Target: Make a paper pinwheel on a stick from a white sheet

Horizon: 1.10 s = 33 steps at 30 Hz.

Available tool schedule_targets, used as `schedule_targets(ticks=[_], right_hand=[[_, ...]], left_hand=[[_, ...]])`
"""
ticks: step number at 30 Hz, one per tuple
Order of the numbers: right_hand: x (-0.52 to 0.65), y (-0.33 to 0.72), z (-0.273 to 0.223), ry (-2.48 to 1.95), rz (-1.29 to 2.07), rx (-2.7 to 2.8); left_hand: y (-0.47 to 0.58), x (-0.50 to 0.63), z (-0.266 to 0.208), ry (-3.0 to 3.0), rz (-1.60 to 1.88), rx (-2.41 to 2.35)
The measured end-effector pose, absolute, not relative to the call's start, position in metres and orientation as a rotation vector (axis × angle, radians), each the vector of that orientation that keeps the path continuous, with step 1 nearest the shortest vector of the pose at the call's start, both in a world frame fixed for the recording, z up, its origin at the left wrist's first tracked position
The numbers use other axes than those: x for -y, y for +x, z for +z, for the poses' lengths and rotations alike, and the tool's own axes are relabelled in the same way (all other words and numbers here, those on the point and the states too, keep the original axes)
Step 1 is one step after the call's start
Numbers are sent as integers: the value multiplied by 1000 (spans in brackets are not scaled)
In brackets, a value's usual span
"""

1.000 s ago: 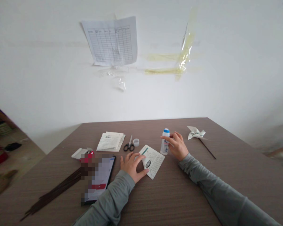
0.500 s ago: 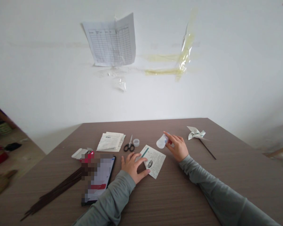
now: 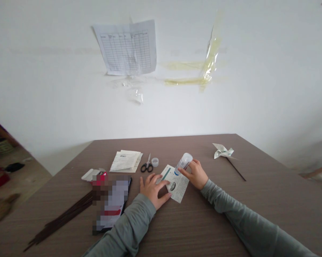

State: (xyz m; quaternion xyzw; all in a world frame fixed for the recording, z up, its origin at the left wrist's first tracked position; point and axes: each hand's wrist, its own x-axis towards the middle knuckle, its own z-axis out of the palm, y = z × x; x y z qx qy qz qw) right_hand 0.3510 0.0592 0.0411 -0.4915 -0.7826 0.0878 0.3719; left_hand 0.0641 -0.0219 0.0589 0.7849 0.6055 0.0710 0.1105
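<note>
A square of printed paper (image 3: 180, 189) with a green stripe and a dark oval picture lies on the table in front of me. My left hand (image 3: 153, 189), fingers spread, rests along its left edge. Above the paper's upper part, my right hand (image 3: 197, 174) grips a translucent glue bottle (image 3: 186, 160), tilted with its blue tip downward. That tip is at or just above the sheet; I cannot tell whether it touches. Beyond the left hand lie black-handled scissors (image 3: 147, 167) and a clear round cap (image 3: 155, 162).
Folded printed papers (image 3: 126, 160) lie at the back left. A phone (image 3: 112, 203), partly blurred, dark thin sticks (image 3: 64, 216) and a red-and-white box (image 3: 95, 175) are on the left. A paper pinwheel (image 3: 223, 152) on a stick lies at the right. A wall (image 3: 161, 117) stands behind the table.
My right hand has turned the glue bottle over and brought it slightly left and down, so its blue tip now points at the paper. The left hand has barely shifted.
</note>
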Motion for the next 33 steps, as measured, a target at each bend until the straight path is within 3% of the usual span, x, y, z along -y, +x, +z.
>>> schedule_targets(ticks=[22, 33], right_hand=[[-51, 337, 43, -1218, 290, 2201], [-47, 342, 44, -1253, 298, 2242]], left_hand=[[73, 24, 58, 2313, 349, -1819], [76, 26, 65, 2261, 223, -1858]])
